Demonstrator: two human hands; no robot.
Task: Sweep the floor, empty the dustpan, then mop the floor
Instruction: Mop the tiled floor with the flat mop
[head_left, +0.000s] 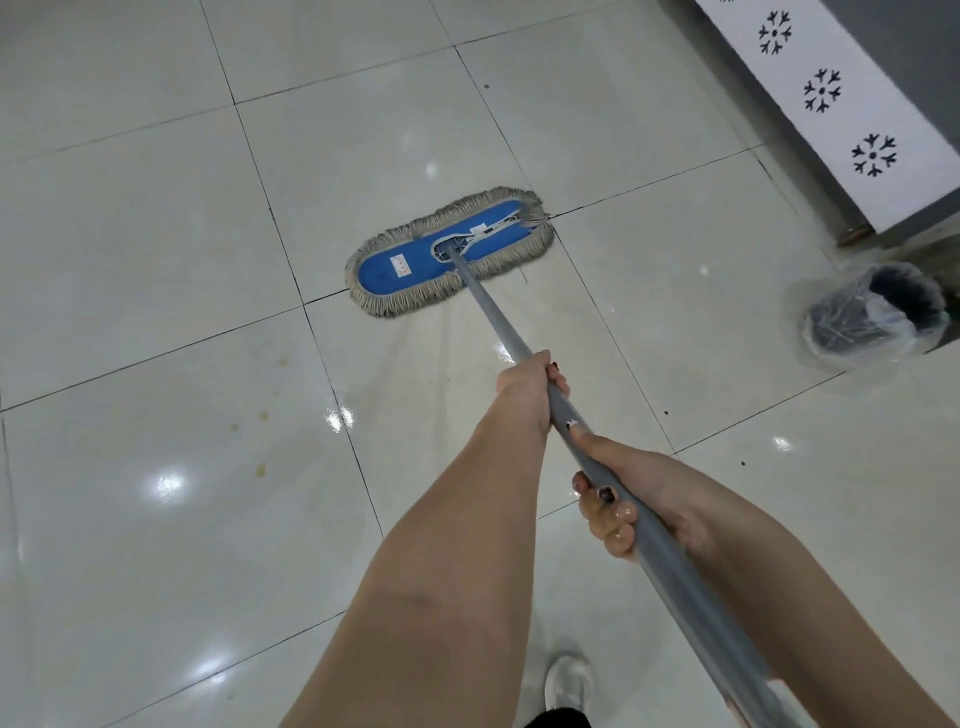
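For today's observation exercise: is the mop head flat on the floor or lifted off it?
Flat down: the mop head has its fringe spread on the tiles all round.

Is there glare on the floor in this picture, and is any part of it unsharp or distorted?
Head view: white glare spots lie on the glossy floor, the largest at lower left; head view: the mop is sharp, but the bin at the right edge looks soft; head view: the wide lens slightly curves straight lines toward the edges, and shadows are faint.
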